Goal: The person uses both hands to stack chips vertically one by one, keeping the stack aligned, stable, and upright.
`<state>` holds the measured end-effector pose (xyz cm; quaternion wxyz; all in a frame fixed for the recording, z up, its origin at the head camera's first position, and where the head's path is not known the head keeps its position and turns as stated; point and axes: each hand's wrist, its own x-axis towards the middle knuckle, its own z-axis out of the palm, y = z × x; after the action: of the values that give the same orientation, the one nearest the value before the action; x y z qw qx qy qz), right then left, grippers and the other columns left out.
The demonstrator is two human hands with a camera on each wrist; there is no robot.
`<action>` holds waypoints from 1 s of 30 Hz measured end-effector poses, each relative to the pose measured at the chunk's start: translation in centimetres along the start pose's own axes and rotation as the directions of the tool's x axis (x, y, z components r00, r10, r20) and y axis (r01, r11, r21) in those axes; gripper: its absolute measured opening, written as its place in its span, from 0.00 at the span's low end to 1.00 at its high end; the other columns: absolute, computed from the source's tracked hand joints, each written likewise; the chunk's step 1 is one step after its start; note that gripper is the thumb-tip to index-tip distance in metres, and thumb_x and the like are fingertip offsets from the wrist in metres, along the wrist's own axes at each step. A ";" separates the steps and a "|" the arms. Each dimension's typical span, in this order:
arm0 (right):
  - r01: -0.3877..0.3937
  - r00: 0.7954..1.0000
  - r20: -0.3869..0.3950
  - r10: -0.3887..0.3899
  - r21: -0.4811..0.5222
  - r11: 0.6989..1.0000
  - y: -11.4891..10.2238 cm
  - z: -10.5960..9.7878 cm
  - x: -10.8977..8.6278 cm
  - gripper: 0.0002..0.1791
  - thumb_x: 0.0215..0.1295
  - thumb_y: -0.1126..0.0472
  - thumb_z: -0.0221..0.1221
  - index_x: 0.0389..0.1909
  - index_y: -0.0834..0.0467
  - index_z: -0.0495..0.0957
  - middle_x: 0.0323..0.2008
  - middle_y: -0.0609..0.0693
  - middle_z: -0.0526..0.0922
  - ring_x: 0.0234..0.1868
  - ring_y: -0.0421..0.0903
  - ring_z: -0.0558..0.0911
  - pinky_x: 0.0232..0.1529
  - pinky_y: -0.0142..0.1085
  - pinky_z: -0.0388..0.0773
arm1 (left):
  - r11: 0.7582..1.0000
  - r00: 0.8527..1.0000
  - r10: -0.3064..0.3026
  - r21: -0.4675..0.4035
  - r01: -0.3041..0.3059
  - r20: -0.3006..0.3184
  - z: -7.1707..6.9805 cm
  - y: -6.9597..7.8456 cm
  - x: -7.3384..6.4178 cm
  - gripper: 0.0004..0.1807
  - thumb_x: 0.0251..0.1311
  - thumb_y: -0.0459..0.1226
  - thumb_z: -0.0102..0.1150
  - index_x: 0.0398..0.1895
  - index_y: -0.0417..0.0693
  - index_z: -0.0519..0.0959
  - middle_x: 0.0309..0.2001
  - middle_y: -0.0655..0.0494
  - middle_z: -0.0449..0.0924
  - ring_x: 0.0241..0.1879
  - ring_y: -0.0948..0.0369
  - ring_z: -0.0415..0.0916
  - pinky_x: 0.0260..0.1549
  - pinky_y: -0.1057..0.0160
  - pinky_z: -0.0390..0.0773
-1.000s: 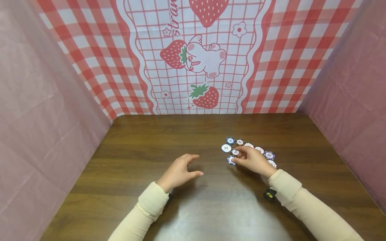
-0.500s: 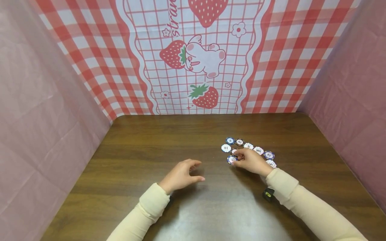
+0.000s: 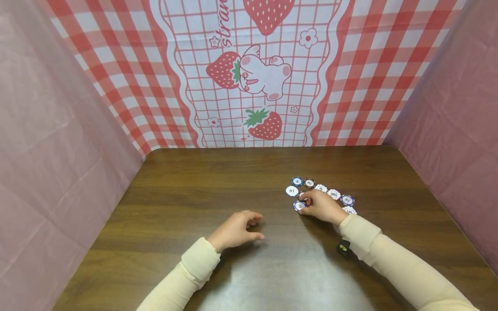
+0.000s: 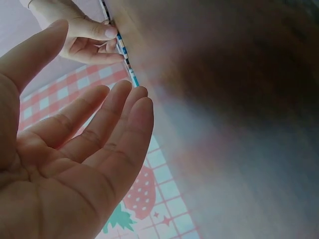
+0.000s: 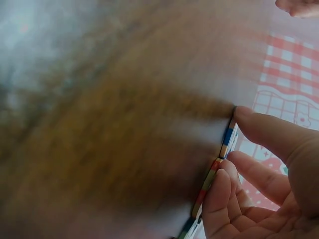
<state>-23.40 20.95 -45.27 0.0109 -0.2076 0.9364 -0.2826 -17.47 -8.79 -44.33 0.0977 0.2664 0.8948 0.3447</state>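
Observation:
My right hand (image 3: 326, 207) is at the near left of a cluster of poker chips lying flat on the table. Its thumb and forefinger pinch the edges of a blue-and-cream poker chip (image 3: 299, 206); in the right wrist view that chip (image 5: 228, 137) shows edge-on between them. A dark poker chip (image 3: 301, 195) lies just behind, partly covered by the fingers. The other fingers rest by a red-and-green chip edge (image 5: 206, 186). Left of the chips, my left hand (image 3: 234, 230) hovers over the table with relaxed, parted fingers and holds nothing.
Around the right hand lie a white chip (image 3: 292, 191), a blue chip (image 3: 297, 181), a brown chip (image 3: 309, 183) and several others reaching right to a purple-blue chip (image 3: 347, 200). The wooden table (image 3: 194, 181) meets a checked strawberry cloth (image 3: 155, 95) behind and pink cloth at both sides.
My left hand has dropped slightly toward the near side. The right hand has shifted a little left, its thumb moving off the blue-and-cream chip's face to its near edge. The chips barely move.

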 end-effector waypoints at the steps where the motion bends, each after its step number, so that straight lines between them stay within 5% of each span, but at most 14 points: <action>1: 0.000 1.000 0.001 0.000 -0.001 1.000 -0.1 0.0 0.0 0.18 0.48 0.61 0.71 0.41 0.63 0.83 0.22 0.46 0.75 0.25 0.37 0.69 0.28 0.32 0.65 | 1.000 1.000 0.003 -0.002 -0.003 0.003 0.0 0.0 0.0 0.29 0.53 0.44 0.71 0.58 0.42 0.77 0.52 0.51 0.82 0.50 0.55 0.79 0.51 0.58 0.78; 30: 0.012 1.000 0.015 -0.012 -0.028 1.000 -0.4 0.1 0.6 0.10 0.46 0.62 0.71 0.29 0.60 0.83 0.19 0.43 0.72 0.23 0.38 0.68 0.26 0.32 0.64 | 0.994 0.997 0.056 0.093 -0.061 0.055 0.6 0.5 1.3 0.28 0.51 0.42 0.72 0.55 0.41 0.79 0.50 0.51 0.83 0.49 0.57 0.79 0.52 0.63 0.76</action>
<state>-23.76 20.36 -45.12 0.0132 -0.2153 0.9390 -0.2680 -18.15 -7.42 -44.47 0.0981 0.3058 0.8990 0.2977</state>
